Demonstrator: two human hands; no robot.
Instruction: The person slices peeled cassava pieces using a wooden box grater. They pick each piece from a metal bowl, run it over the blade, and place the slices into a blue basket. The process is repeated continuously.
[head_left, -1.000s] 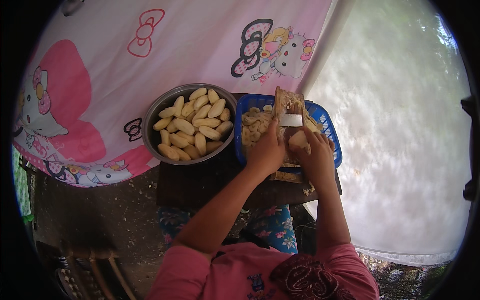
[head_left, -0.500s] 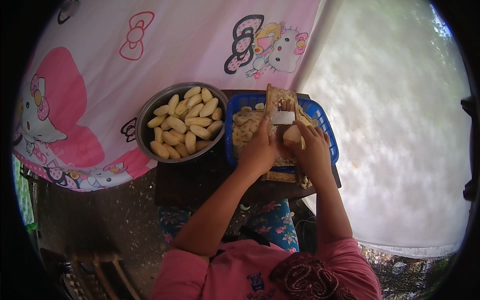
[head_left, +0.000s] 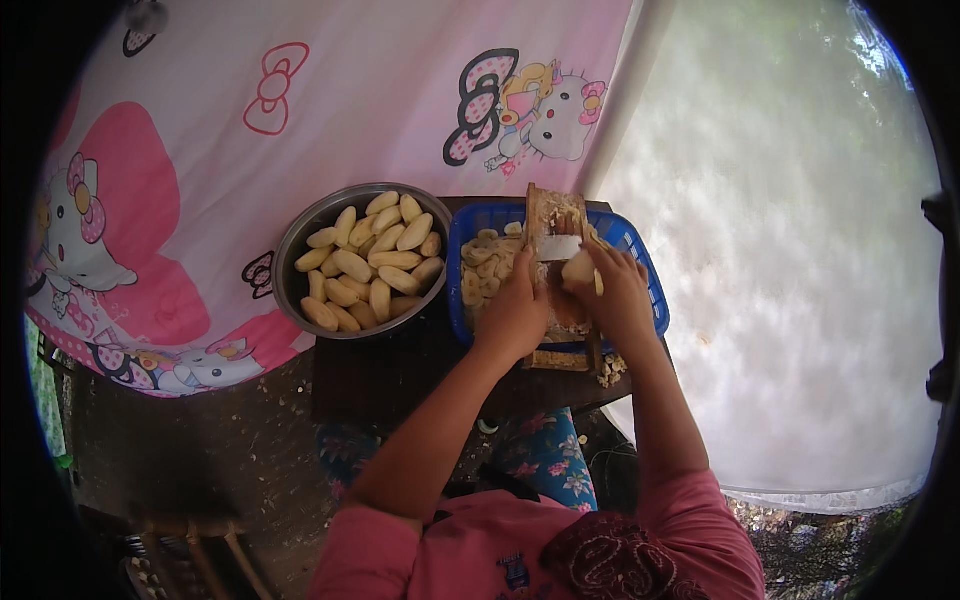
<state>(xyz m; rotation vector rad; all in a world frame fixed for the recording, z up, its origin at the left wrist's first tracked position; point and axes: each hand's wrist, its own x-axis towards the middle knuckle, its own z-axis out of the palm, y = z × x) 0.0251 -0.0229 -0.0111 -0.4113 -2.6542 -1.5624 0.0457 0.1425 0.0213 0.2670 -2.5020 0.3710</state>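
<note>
A wooden slicer board (head_left: 554, 208) with a pale metal blade (head_left: 558, 248) lies across a blue plastic basket (head_left: 655, 300). My left hand (head_left: 514, 312) grips the board's left edge, its fingers partly out of sight. In my right hand (head_left: 622, 296) is a peeled banana (head_left: 579, 270), held against the board just on the near side of the blade. Thin banana slices (head_left: 484, 268) fill the basket beneath. To the left, a round metal basin (head_left: 290, 290) holds several whole peeled bananas (head_left: 353, 265).
Basin and basket stand on a dark wooden table (head_left: 400, 375). Banana scraps (head_left: 611, 368) lie by its near right edge. A pink printed curtain (head_left: 360, 110) hangs behind, and a white sheet (head_left: 780, 300) hangs at the right. Wooden slats (head_left: 200, 555) show at the lower left.
The whole scene sits slightly lower in the picture, as the head view has tilted. Both hands keep their holds, with the banana still at the near side of the blade.
</note>
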